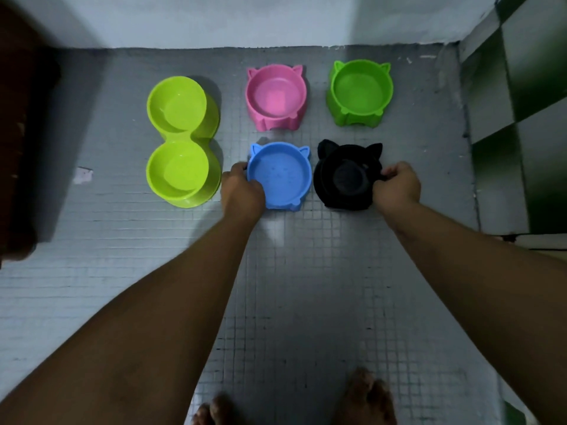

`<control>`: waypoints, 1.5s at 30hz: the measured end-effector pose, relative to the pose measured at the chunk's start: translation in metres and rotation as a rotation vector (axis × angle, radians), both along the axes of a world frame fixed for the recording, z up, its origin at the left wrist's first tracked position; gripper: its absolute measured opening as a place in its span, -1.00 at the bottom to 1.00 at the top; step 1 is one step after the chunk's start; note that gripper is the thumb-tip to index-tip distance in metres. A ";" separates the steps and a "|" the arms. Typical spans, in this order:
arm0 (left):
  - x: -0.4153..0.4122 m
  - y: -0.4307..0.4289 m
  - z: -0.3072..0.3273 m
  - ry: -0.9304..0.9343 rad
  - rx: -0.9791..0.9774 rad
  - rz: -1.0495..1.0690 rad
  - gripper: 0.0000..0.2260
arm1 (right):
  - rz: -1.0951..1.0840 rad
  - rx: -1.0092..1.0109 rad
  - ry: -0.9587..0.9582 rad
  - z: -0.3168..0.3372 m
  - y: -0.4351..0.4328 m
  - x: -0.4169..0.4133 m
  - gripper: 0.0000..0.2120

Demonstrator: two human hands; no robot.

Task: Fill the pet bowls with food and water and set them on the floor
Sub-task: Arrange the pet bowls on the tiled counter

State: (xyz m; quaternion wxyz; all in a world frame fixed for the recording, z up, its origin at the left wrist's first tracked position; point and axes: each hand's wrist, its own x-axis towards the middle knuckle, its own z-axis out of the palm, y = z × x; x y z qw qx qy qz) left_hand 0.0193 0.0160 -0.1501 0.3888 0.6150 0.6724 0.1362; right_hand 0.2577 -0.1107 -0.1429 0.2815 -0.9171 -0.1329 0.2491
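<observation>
On the tiled floor [306, 271], we see the left hand [242, 191] gripping the blue bowl [279, 176] at its left rim, the right hand [397, 185] gripping the black bowl [346, 179] at its right rim. Open floor lies toward us.

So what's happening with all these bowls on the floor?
A person stands over a tiled floor. The left hand grips the blue bowl by its rim; the right hand grips the black bowl beside it. A pink bowl, green bowl and lime double bowl sit nearby. No food is visible.
</observation>
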 end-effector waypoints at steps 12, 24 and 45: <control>0.000 -0.001 0.006 -0.100 -0.013 -0.006 -0.56 | -0.133 -0.070 0.060 -0.005 0.010 0.003 -0.72; -0.001 -0.001 0.062 -0.404 -0.175 0.049 -0.50 | 0.122 0.067 0.110 0.058 -0.008 0.000 -0.51; -0.055 -0.056 0.586 -0.505 -0.286 0.030 -0.60 | -0.057 0.389 0.466 0.579 -0.099 -0.046 -0.45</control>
